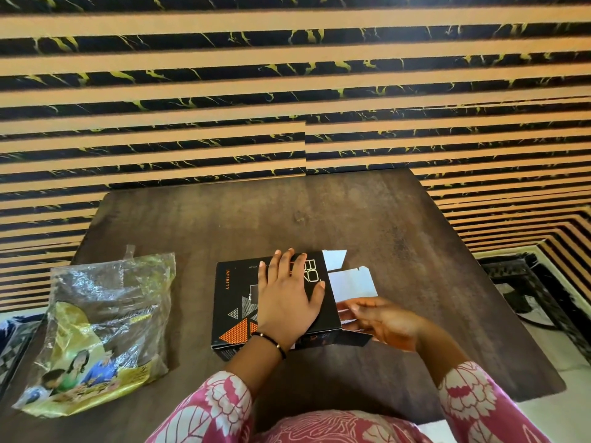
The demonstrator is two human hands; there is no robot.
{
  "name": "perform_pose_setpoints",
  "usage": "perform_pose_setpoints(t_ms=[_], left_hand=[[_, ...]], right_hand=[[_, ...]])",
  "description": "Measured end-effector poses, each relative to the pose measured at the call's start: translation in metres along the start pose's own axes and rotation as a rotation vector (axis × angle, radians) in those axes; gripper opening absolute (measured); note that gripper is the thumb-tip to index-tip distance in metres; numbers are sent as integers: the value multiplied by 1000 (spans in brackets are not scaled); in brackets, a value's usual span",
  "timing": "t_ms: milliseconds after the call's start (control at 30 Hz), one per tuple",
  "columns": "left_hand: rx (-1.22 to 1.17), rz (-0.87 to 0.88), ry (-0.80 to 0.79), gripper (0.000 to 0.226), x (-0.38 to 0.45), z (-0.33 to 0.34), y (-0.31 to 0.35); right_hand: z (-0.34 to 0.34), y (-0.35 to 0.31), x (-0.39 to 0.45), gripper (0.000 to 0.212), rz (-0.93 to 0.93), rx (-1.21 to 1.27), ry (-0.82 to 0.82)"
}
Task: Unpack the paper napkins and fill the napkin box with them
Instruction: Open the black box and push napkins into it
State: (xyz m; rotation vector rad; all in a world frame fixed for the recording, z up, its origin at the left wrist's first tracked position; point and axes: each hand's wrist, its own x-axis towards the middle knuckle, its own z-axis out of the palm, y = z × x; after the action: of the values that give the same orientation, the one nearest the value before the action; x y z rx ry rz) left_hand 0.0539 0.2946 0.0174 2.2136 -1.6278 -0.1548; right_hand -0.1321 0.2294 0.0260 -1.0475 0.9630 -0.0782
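Observation:
A black napkin box [233, 298] with orange and grey triangles lies flat in the middle of the dark table [351, 219]. My left hand [287, 295] rests palm down on its top, fingers spread. The box's right end is open, with white flaps [350, 282] folded outward. My right hand [380, 321] is at that open end, fingers against a flap and something white; whether it grips napkins I cannot tell. A crumpled clear and yellow napkin wrapper [99, 330] lies at the left of the table and looks emptied.
The table stands against a wall of black and tan stripes [287, 91]. A patterned floor [527, 282] shows past the table's right edge. Pink floral sleeves [473, 398] fill the near bottom.

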Motion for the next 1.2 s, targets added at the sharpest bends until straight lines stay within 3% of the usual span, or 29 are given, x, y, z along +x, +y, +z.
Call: perform_pose_setpoints(t_ms=[67, 133, 200, 267, 367, 500, 633, 733, 833, 900, 1067, 1200], left_hand=[[6, 6, -3, 62, 1, -1, -1], [8, 16, -20, 65, 1, -2, -2], [24, 33, -46, 73, 1, -3, -2], [66, 57, -58, 84, 0, -4, -2], [86, 88, -114, 99, -2, -8, -1], [57, 157, -174, 111, -7, -8, 9], [101, 267, -128, 97, -17, 6, 17], [113, 262, -116, 91, -18, 8, 16], [114, 261, -96, 88, -18, 7, 17], [118, 259, -121, 87, -18, 7, 17], [115, 245, -97, 89, -16, 10, 15], [91, 284, -92, 93, -10, 7, 19]], right_hand=[[-5, 2, -9, 24, -2, -75, -102], [-7, 3, -12, 44, 38, -362, -192], [-5, 3, -8, 51, 52, -757, -162], [-3, -1, 1, 43, -17, -923, -40], [-3, -3, 12, 28, -92, -905, 174], [5, 4, 22, 25, -124, -869, 352], [15, 15, 32, 21, -82, -761, 437], [11, 12, 33, 38, -91, -454, 548], [2, 1, 37, 62, -162, -385, 705], [0, -10, 41, 69, -221, -312, 669], [1, -16, 43, 41, -148, -393, 597], [2, -5, 34, 37, -159, -398, 475]])
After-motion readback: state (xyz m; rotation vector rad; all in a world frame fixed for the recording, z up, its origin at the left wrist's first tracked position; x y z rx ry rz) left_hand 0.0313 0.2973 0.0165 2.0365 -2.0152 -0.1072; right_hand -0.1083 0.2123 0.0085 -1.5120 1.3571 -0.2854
